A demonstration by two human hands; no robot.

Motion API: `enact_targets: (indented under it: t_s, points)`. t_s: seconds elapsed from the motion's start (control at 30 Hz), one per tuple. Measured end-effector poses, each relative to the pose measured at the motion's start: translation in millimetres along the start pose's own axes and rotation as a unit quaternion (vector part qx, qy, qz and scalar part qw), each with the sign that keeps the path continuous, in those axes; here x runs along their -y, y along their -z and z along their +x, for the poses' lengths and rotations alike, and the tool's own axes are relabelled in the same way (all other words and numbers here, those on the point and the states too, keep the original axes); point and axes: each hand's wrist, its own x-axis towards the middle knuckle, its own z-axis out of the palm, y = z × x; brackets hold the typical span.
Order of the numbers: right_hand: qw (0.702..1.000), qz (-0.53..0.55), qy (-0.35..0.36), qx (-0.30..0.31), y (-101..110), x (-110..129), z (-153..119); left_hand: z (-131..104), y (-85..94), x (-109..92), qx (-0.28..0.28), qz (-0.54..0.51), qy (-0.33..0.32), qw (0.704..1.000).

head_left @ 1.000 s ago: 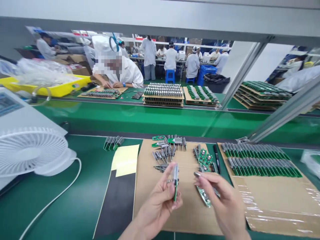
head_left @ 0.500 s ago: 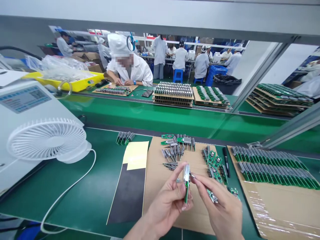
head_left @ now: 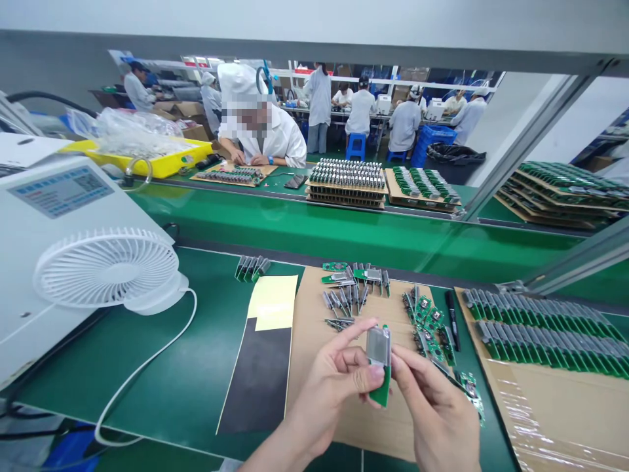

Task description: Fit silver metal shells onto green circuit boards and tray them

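A small green circuit board with a grey screen (head_left: 379, 347) is gripped between the thumb and fingers of my left hand (head_left: 339, 380), its screen side facing up toward the camera. My right hand (head_left: 437, 400) is closed at the board's right edge, fingertips against it; a thin dark tool (head_left: 445, 370) seems to lie in it, partly hidden by the fingers. Both hands are above a cardboard sheet (head_left: 314, 367). Behind them on the cardboard lie loose boards with screens (head_left: 344, 298), and to the right more green boards (head_left: 425, 321).
Rows of boards stand on a cardboard tray (head_left: 555, 406) at the right, beside a black pen (head_left: 453, 321). A white fan (head_left: 111, 269), its cable, and a black-and-yellow sheet (head_left: 260, 373) are left. Across the green divider (head_left: 295, 226), a person in white works near stacked boards.
The board in my left hand has turned from nearly edge-on so that its screen face shows. My right fingertips remain at its right edge. The whole view has shifted slightly.
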Motion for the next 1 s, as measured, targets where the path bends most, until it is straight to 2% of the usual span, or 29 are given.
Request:
enact_targets:
  t_s: [0.13, 0.23, 0.3, 0.37, 0.8, 0.9, 1.0]
  points:
    - [0.982, 0.154, -0.095, 0.049, 4.9, 4.0, 6.7, -3.8, -7.0, -3.3, -0.017, 0.040, -0.026, 0.999]
    - [0.946, 0.255, -0.154, 0.130, 6.9, 8.2, 9.8, -5.7, -10.2, -5.1, -0.029, 0.073, -0.050, 0.996]
    - [0.922, 0.299, -0.178, 0.171, 7.8, 10.0, 10.8, -6.2, -11.2, -5.4, -0.034, 0.091, -0.061, 0.993]
    - [0.912, 0.317, -0.181, 0.186, 8.4, 10.7, 11.5, -6.4, -12.0, -5.0, -0.042, 0.104, -0.071, 0.991]
    - [0.923, 0.289, -0.187, 0.173, 7.5, 16.3, 18.3, -7.8, -14.0, -4.3, -0.054, 0.131, -0.078, 0.987]
    - [0.945, 0.241, -0.167, 0.146, 6.5, 11.7, 20.1, -5.3, -13.9, -4.0, -0.048, 0.126, -0.066, 0.989]
    - [0.976, 0.144, -0.147, 0.075, 9.4, 3.3, 21.5, 0.5, -11.0, -1.5, -0.064, 0.125, -0.068, 0.988]
